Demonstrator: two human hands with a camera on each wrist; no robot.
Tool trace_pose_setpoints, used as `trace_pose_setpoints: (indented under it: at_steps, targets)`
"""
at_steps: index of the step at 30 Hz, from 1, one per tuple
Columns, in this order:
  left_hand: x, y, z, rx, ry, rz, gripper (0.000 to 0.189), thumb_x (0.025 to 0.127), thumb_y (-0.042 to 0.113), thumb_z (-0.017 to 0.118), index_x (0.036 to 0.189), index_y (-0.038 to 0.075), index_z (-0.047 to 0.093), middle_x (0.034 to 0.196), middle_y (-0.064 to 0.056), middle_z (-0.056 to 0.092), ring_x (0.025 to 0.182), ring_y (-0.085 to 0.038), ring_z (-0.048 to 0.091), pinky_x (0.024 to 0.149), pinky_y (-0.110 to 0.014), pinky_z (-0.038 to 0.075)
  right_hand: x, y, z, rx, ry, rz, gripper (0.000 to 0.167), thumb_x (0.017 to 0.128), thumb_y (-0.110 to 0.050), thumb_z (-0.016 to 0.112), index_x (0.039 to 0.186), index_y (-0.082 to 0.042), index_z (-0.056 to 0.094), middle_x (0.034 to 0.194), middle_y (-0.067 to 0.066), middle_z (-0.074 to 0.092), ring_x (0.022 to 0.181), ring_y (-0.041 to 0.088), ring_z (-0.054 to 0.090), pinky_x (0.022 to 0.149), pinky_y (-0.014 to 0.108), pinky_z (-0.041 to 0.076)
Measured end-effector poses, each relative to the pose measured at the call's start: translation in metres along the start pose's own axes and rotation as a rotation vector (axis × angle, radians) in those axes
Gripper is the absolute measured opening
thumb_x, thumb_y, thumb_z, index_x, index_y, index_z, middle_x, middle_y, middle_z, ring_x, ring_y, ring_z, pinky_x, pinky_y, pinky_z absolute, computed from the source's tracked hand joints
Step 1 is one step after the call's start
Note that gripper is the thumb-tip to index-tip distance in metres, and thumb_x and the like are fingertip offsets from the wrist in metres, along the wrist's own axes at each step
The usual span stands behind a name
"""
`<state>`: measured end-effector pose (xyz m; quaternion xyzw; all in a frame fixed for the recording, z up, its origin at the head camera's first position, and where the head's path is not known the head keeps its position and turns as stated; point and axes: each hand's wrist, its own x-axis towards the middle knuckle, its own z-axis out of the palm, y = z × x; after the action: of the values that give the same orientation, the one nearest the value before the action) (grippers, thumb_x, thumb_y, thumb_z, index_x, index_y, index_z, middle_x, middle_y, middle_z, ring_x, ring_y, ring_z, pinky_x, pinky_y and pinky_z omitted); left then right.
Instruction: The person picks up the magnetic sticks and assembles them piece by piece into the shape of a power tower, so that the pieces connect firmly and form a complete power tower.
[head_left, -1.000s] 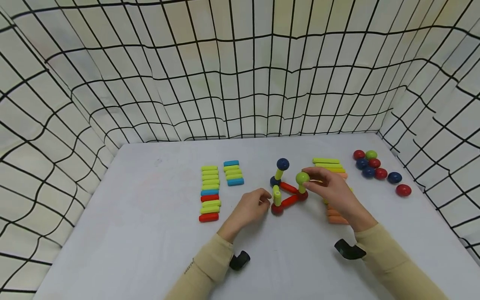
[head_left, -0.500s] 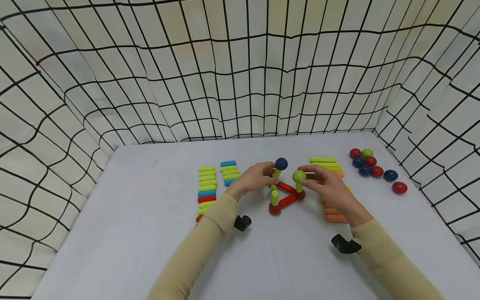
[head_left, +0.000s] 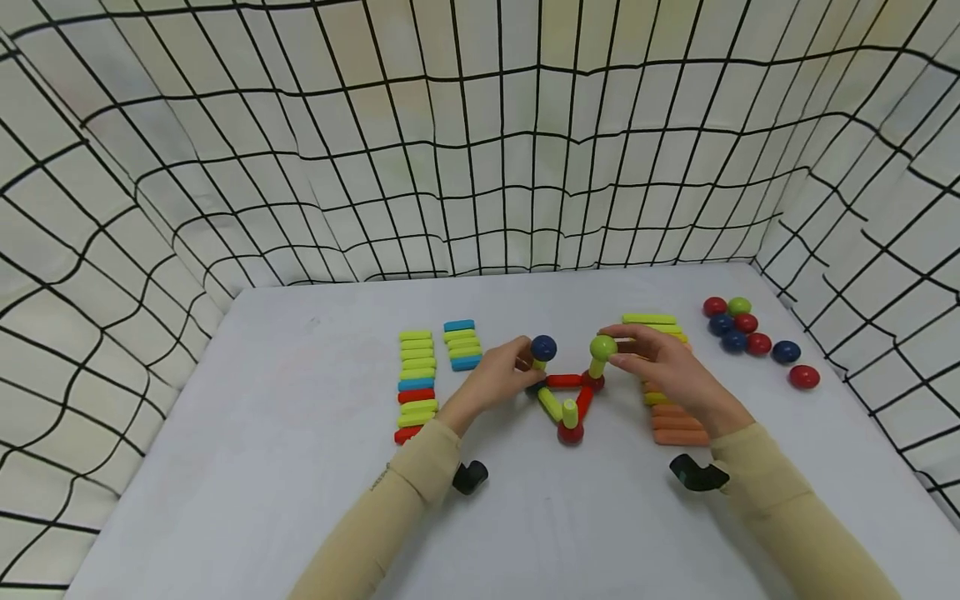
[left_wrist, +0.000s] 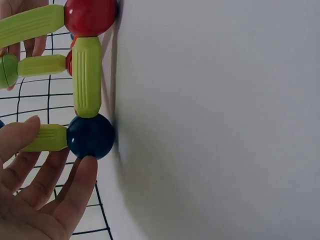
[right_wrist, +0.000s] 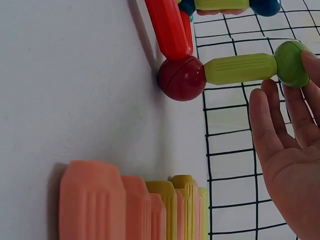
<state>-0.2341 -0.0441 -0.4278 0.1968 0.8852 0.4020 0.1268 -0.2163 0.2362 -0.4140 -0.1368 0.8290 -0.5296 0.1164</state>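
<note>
In the head view a triangle of magnetic building rods and balls stands mid-table. Two red rods point(head_left: 564, 381) and a lying yellow-green rod point(head_left: 551, 405) join the red ball at the front point(head_left: 571, 432), a red ball at the right and a dark blue ball point(left_wrist: 91, 137) at the left. Each corner carries an upright yellow-green rod. My left hand point(head_left: 495, 377) grips the left upright, thumb on the rod and a finger at the lower blue ball; another blue ball point(head_left: 543, 347) tops it. My right hand point(head_left: 671, 367) pinches the green ball point(head_left: 603, 348) on the right upright.
Left of the triangle lie two columns of short yellow-green, blue and red rods point(head_left: 417, 363). Orange and yellow rods point(head_left: 678, 422) lie beneath my right hand. Several loose balls point(head_left: 734, 342) sit at the back right. Black netting point(head_left: 480, 167) over white walls surrounds the table.
My left hand has moved from beside the front corner to the blue-topped upright. That upright has shifted left and nearer, the front red ball right; the lying rod now spans them. Right hand still holds the green ball.
</note>
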Motion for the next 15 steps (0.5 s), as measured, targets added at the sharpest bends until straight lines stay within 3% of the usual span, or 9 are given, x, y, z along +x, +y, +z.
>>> trace_pose_setpoints:
  at_steps: [9, 12, 15]
  targets:
    - [-0.009, -0.010, 0.001, 0.017, -0.080, 0.018, 0.031, 0.088, 0.010, 0.072, 0.118, 0.006, 0.063, 0.116, -0.008, 0.065, 0.108, -0.023, 0.062, 0.093, -0.035, 0.051, -0.002, 0.000, -0.005, 0.023, -0.017, 0.019, 0.051, 0.095, -0.042, 0.061, 0.140, -0.021, 0.051, 0.139, 0.006, 0.052, 0.124, 0.029, 0.053, 0.105, 0.053, 0.040]
    - [-0.010, -0.013, 0.002, 0.011, -0.082, 0.023, 0.029, 0.087, 0.007, 0.073, 0.115, 0.007, 0.064, 0.113, -0.007, 0.066, 0.107, -0.024, 0.062, 0.093, -0.035, 0.050, -0.010, 0.005, -0.019, 0.005, 0.063, 0.054, 0.054, 0.097, -0.044, 0.057, 0.143, -0.017, 0.047, 0.144, 0.010, 0.047, 0.126, 0.031, 0.050, 0.105, 0.055, 0.038]
    - [-0.012, -0.016, 0.003, 0.022, -0.061, 0.025, 0.026, 0.087, 0.008, 0.073, 0.112, 0.008, 0.064, 0.108, -0.005, 0.066, 0.104, -0.023, 0.062, 0.092, -0.035, 0.051, -0.020, 0.014, -0.041, -0.069, 0.227, 0.126, 0.057, 0.100, -0.046, 0.051, 0.145, -0.012, 0.043, 0.143, 0.015, 0.045, 0.122, 0.033, 0.050, 0.105, 0.054, 0.040]
